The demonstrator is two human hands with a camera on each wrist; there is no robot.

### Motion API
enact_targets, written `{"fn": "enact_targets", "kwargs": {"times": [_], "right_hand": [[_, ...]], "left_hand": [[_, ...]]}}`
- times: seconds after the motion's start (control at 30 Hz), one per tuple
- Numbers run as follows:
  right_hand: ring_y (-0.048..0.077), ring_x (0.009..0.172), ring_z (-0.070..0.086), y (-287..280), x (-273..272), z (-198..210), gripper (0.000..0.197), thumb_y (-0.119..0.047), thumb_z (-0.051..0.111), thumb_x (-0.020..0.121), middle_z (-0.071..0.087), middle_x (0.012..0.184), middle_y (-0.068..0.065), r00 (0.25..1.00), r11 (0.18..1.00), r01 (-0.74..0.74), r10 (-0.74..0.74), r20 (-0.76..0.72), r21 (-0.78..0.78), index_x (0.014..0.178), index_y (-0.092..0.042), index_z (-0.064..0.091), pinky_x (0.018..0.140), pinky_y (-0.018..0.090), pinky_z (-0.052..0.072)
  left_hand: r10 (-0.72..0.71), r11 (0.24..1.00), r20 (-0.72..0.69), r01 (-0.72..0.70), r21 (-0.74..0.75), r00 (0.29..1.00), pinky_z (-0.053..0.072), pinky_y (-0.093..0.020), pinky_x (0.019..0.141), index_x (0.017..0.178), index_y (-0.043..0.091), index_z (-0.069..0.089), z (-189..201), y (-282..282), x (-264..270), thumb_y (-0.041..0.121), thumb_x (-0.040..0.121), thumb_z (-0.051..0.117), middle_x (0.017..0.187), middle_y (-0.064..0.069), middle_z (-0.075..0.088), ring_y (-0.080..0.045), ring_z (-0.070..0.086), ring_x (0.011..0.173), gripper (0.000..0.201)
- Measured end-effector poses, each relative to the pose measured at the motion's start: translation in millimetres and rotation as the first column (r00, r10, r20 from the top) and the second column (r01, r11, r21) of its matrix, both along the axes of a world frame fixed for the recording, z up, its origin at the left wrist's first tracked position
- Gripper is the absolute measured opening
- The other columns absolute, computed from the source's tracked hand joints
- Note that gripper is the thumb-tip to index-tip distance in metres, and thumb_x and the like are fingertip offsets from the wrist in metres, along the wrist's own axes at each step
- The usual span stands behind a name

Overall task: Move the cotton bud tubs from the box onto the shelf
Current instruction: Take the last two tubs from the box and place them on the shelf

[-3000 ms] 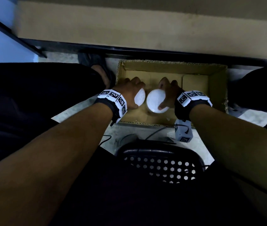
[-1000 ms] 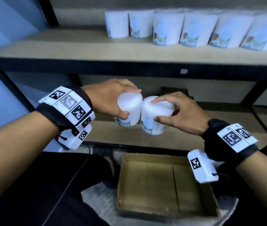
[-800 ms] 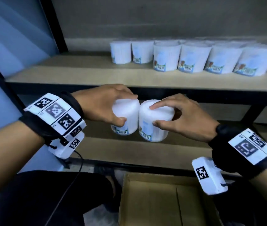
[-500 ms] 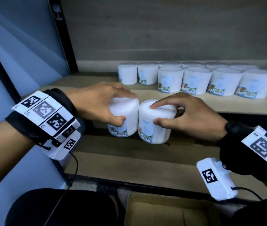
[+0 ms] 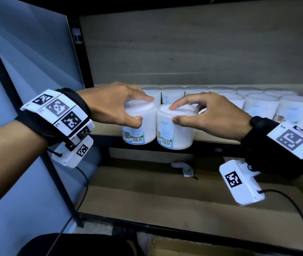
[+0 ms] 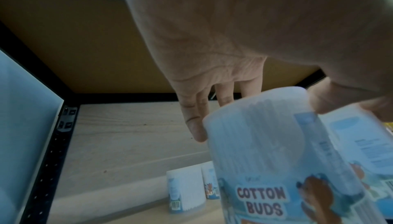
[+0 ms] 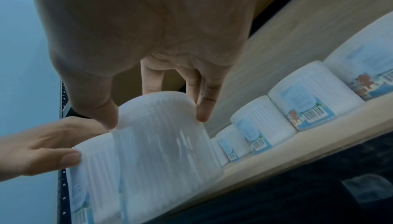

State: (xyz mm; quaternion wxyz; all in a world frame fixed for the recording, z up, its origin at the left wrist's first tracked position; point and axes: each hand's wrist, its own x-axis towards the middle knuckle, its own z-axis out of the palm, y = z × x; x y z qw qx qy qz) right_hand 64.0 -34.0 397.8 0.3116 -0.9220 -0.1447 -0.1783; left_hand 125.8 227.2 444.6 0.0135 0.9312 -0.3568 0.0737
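Observation:
Two white cotton bud tubs hang side by side in the air just in front of the shelf [image 5: 108, 129] edge. My left hand [image 5: 117, 106] grips the left tub [image 5: 139, 124] by its lid from above; this left tub [image 6: 276, 160] has a bear label reading COTTON BUDS. My right hand [image 5: 198, 113] grips the right tub [image 5: 174, 130] the same way, thumb and fingers round the top of that right tub [image 7: 165, 143]. Several matching tubs [image 5: 261, 106] stand in rows on the shelf behind and to the right. A corner of the cardboard box [image 5: 184, 248] shows at the bottom.
A black upright post [image 5: 84, 74] and a blue-grey wall panel [image 5: 26, 58] bound the shelf on the left. Bare shelf board lies left of the standing tubs [image 6: 185, 192]. A lower shelf [image 5: 165, 204] holds a small white and red object [image 5: 184, 168]. Cables hang from both wrist units.
Both hands have lifted the two tubs out of the box and up to the level of the shelf with the tubs. The box has dropped almost out of view.

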Motion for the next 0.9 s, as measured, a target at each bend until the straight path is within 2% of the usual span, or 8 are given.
{"fn": "enact_targets", "kwargs": {"times": [0.13,0.27,0.37,0.5,0.6,0.7,0.8,0.9], "right_hand": [[-0.003,0.092,0.048,-1,14,0,0.033,-0.063,0.07,0.069,0.062,0.122,-0.022,0.999,1.0,0.028,-0.028,0.019,0.01,0.101,-0.052,0.069,0.089,0.021,0.038],[-0.005,0.082,0.05,-1,24,-3,0.031,-0.058,0.072,0.072,0.064,0.117,-0.019,0.998,0.998,0.053,-0.053,0.025,0.025,0.1,-0.046,0.07,0.079,0.018,0.037],[-0.002,0.086,0.052,0,30,-9,0.03,-0.056,0.072,0.074,0.061,0.114,-0.014,0.995,0.996,0.094,-0.094,0.024,-0.003,0.102,-0.044,0.069,0.075,0.018,0.039],[0.008,0.107,0.052,3,35,-18,0.035,-0.063,0.065,0.071,0.054,0.119,-0.011,0.989,0.989,0.148,-0.147,0.025,-0.029,0.102,-0.045,0.067,0.099,0.037,0.046],[0.002,0.113,0.048,3,35,-18,0.034,-0.059,0.068,0.073,0.048,0.121,-0.012,0.988,0.989,0.146,-0.144,0.06,-0.028,0.102,-0.043,0.067,0.103,0.035,0.044],[0.005,0.115,0.05,4,31,-12,0.035,-0.057,0.073,0.076,0.051,0.121,-0.014,0.982,0.981,0.167,-0.156,0.104,-0.102,0.107,-0.041,0.066,0.101,0.031,0.044],[0.011,0.117,0.053,9,23,-7,0.033,-0.052,0.073,0.079,0.06,0.119,-0.013,0.977,0.966,0.164,-0.131,0.167,-0.2,0.11,-0.041,0.068,0.097,0.035,0.048],[0.013,0.115,0.057,17,18,-3,0.025,-0.04,0.069,0.086,0.066,0.118,-0.013,0.971,0.95,0.172,-0.12,0.204,-0.261,0.111,-0.041,0.069,0.094,0.036,0.05]], "left_hand": [[-0.007,0.999,0.007,0.007,-0.037,1.0,0.036,-0.031,0.111,0.142,0.047,0.043,0,-2,9,0.058,0.069,0.057,0.144,0.026,0.042,-0.002,0.042,0.13,0.076],[-0.023,0.997,0.014,0.024,-0.069,1.0,0.031,-0.023,0.112,0.142,0.041,0.046,-2,-6,19,0.056,0.068,0.058,0.146,0.023,0.042,-0.001,0.041,0.132,0.076],[-0.027,0.993,-0.001,0.027,-0.113,1.0,0.029,-0.017,0.109,0.14,0.034,0.051,-9,-10,29,0.044,0.076,0.067,0.143,0.019,0.047,-0.002,0.042,0.13,0.067],[-0.038,0.987,-0.037,0.032,-0.16,0.999,0.029,-0.008,0.101,0.136,0.03,0.056,-25,-13,43,0.033,0.079,0.07,0.136,0.017,0.054,0.0,0.048,0.123,0.058],[-0.044,0.98,-0.036,0.036,-0.196,0.998,0.022,0.005,0.092,0.135,0.034,0.056,-30,-13,47,0.029,0.083,0.068,0.136,0.021,0.053,0.005,0.046,0.121,0.054],[-0.05,0.98,-0.042,0.041,-0.195,0.998,0.023,-0.004,0.097,0.135,0.037,0.056,-28,-13,45,0.03,0.086,0.066,0.138,0.024,0.052,0.008,0.043,0.124,0.051],[-0.053,0.978,0.029,0.058,-0.198,0.998,0.029,-0.012,0.1,0.129,0.037,0.062,-28,-13,41,0.04,0.085,0.067,0.131,0.021,0.056,0.003,0.047,0.121,0.044],[-0.059,0.976,0.123,0.084,-0.201,0.991,0.042,-0.019,0.09,0.119,0.036,0.068,-27,-14,36,0.041,0.086,0.068,0.114,0.017,0.062,-0.002,0.054,0.103,0.034]]}}
